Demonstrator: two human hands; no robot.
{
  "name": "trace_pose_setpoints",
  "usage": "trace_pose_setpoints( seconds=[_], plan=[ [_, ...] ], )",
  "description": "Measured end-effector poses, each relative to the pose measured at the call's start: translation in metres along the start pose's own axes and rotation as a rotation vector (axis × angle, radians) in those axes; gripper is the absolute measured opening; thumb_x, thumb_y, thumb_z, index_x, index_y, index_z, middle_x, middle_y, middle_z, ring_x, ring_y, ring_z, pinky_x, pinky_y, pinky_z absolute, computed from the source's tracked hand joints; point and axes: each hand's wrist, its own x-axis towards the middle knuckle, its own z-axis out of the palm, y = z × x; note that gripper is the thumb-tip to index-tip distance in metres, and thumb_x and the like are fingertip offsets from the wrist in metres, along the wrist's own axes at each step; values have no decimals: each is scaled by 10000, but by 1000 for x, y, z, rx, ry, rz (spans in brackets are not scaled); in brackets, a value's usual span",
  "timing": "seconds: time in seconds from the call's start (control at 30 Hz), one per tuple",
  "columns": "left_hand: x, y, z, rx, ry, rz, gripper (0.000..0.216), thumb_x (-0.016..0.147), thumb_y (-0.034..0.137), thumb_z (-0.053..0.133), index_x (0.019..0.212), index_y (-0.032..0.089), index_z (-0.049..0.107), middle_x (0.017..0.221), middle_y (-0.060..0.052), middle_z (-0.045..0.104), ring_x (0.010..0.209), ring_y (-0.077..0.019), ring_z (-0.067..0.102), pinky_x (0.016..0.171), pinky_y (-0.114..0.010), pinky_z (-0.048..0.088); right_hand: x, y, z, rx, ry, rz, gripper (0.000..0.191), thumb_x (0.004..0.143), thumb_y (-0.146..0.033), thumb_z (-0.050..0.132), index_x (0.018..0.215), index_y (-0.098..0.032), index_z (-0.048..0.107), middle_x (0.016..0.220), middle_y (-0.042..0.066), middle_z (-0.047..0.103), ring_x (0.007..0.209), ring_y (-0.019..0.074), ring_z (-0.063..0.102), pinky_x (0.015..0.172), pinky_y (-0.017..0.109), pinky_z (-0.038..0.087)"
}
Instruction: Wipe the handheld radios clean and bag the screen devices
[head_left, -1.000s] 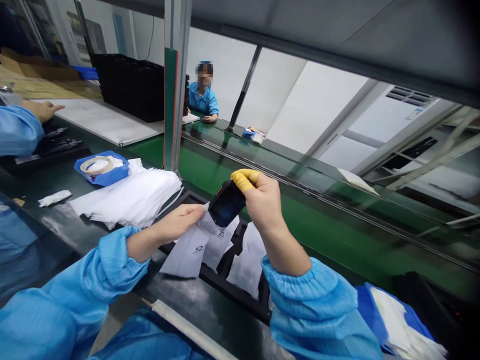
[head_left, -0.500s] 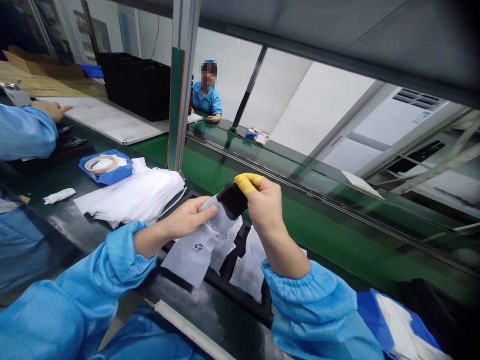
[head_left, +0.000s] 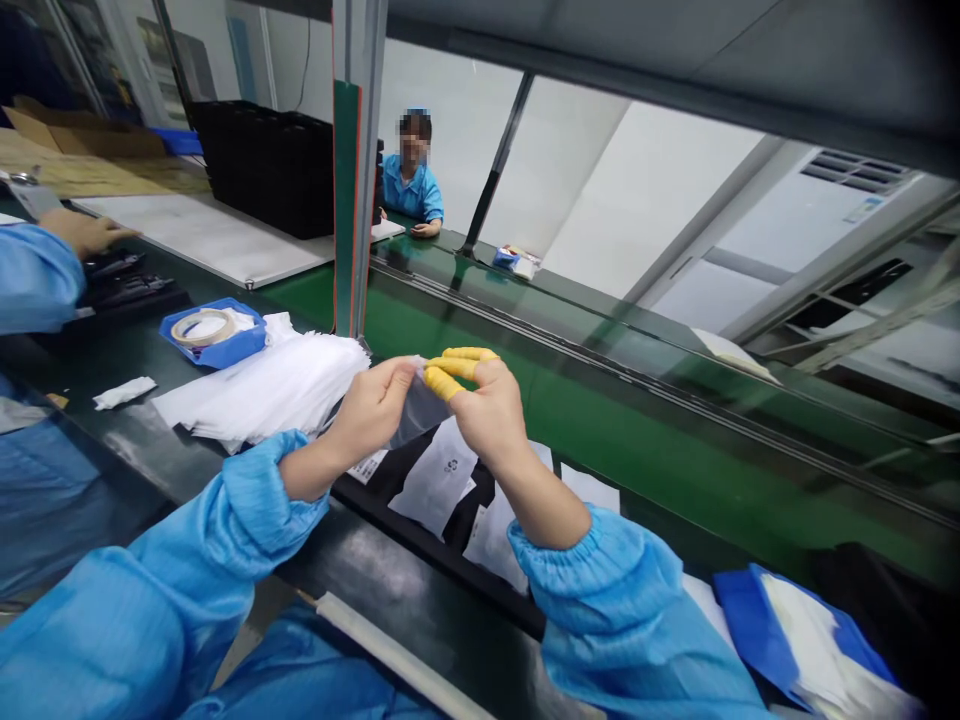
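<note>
A translucent white plastic bag [head_left: 420,415] hangs between my hands, above a black tray [head_left: 427,550]. My left hand [head_left: 367,410] is closed, pinching the bag's upper edge between thumb and fingers. Yellow covers wrap several fingertips of my right hand [head_left: 487,410], which is closed on the same edge close beside the left thumb. The black piece from before is out of sight; whether it lies inside this bag I cannot tell. Below, the tray holds white bags, one with a printed recycling mark [head_left: 439,480] and another bag [head_left: 499,535] partly behind my right wrist.
Left of the tray lies a fanned stack of white bags [head_left: 262,395], beside a blue bin [head_left: 217,350] with a tape roll. A metal post [head_left: 349,200] rises behind it. Another blue bin [head_left: 757,630] is at right. A co-worker's hand [head_left: 86,232] is at far left; another person [head_left: 412,185] sits beyond.
The black piece has gone from view. My right hand has moved left and down to the bag's edge, and my left hand has raised the bag's edge to meet it.
</note>
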Motion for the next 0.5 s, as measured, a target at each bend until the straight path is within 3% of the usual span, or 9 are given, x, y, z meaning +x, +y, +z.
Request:
trace_pose_setpoints(
  seconds=[0.1,0.2,0.23,0.3,0.4,0.5],
  plan=[
    [4,2,-5,-6,155,-58,376,904,469,387,695,189,526,641,9,534,651,-161,517,598,-254,396,-1,3,3,103,-87,18,454,705,-458,665,1107,-249,641,1181,70,586,1041,215,563,932,378,440],
    [4,7,-14,-23,201,-63,396,907,470,375,622,203,440,547,39,419,535,-135,425,505,-249,332,-5,10,10,291,-249,97,790,601,-532,740,1293,-264,469,1172,64,600,946,213,605,811,358,500],
    [3,7,-16,-35,197,-57,401,907,475,372,619,203,436,544,40,415,525,-131,417,494,-247,327,-6,12,13,321,-290,112,766,573,-541,754,1243,-260,510,1099,49,634,905,210,614,778,344,507],
    [2,6,-20,-62,181,-54,409,900,493,383,620,200,437,548,40,424,518,-127,416,484,-243,330,-7,17,20,339,-319,134,537,602,-581,711,1004,-235,630,877,17,671,773,192,617,693,318,511],
    [6,-2,-24,-104,163,-97,415,885,531,403,657,190,469,570,34,455,526,-127,435,479,-239,339,-2,23,31,324,-283,185,428,707,-633,571,677,-207,601,592,-13,587,544,148,544,531,290,476],
    [24,-18,-21,-150,124,-209,447,863,574,425,680,172,499,570,26,483,517,-129,457,464,-240,352,11,32,45,297,-252,301,419,766,-593,540,649,-192,579,510,-23,532,464,126,497,448,268,441]
  ],
)
